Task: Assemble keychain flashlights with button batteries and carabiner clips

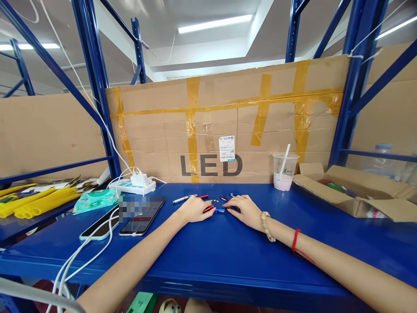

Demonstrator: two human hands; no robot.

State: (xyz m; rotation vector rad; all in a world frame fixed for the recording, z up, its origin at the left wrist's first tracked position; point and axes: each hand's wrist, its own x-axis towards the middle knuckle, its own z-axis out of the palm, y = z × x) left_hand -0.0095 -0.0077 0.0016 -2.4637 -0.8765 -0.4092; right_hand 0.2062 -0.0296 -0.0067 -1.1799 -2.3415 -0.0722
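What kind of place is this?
Probably a workbench in a warehouse or workshop: blue rack uprights, a taped cardboard panel marked LED, and a power strip on the blue tabletop.

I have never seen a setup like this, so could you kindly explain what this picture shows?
There is no machine here: these are a person's left hand and right hand, seen from a camera worn on their head. On the blue table are two phones, a power strip, a cup, an open box and, near the hands, a silver pen and small pieces. The left hand appears to hold a red piece; a blue piece lies beside it. Whether the right hand grips anything is unclear.
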